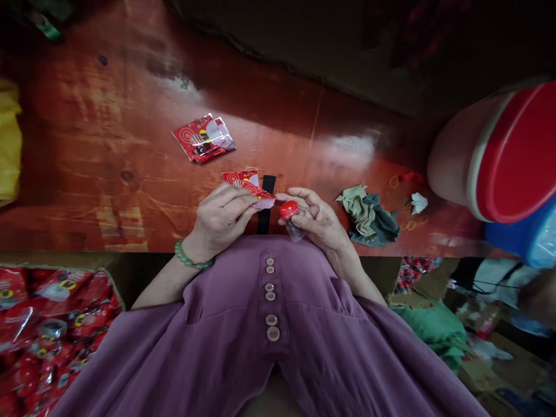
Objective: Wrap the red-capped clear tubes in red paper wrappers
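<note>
My left hand (226,215), with a green bead bracelet (191,258) at its wrist, pinches a red printed packet (259,192) with a pale lilac edge. Just behind it, partly covered by my fingers, another red packet (240,175) shows. In my right hand (319,219) is a small clear bottle with a red cap (289,209), cap up and slightly tilted, close to the packet but apart from it. A black strip (266,202) lies on the table between the hands. Farther off rests a small pile of red packets (204,139).
Crumpled grey-green cloths (369,214) lie right of my hands, near rubber bands (408,225) and a white scrap (419,202). A tub with a red lid (516,156) stands at the right. Below left, a carton holds many red packages (56,330). Something yellow (8,139) is at the left edge.
</note>
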Action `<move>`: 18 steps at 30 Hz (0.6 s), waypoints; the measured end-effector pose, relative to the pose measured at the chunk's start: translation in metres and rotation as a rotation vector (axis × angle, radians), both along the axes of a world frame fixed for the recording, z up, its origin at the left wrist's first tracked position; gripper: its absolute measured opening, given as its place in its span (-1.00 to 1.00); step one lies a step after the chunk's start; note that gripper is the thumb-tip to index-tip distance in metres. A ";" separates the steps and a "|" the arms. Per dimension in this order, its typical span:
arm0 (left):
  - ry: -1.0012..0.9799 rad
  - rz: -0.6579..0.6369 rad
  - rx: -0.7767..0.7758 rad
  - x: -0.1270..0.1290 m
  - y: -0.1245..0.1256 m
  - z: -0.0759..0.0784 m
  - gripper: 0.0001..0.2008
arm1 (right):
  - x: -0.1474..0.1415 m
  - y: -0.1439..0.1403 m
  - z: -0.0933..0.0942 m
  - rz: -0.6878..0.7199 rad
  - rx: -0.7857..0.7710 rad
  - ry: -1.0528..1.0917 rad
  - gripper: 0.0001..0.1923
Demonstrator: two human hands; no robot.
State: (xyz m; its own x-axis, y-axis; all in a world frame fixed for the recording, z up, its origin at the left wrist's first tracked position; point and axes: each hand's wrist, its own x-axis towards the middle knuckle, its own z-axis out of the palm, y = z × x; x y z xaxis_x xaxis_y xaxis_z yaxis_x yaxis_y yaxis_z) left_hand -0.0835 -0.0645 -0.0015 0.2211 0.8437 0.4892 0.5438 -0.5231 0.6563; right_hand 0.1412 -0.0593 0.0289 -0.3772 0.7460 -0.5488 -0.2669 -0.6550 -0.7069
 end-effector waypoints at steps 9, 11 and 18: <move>0.013 -0.054 -0.017 -0.001 -0.005 -0.004 -0.90 | -0.005 0.000 -0.001 -0.052 -0.042 -0.149 -0.69; 0.002 -0.064 -0.005 0.001 -0.006 -0.003 -0.90 | -0.006 0.002 0.001 -0.034 -0.041 -0.176 -0.69; 0.023 -0.097 -0.021 0.008 -0.009 -0.001 -0.91 | -0.013 0.007 -0.002 0.030 -0.025 -0.151 -0.63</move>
State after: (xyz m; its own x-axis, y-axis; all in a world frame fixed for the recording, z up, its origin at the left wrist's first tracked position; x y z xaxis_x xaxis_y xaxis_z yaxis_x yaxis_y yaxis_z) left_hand -0.0759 -0.0738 -0.0026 0.3132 0.8275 0.4660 0.5059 -0.5606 0.6556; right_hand 0.1282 -0.0524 0.0269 -0.3112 0.7212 -0.6189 -0.1390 -0.6788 -0.7210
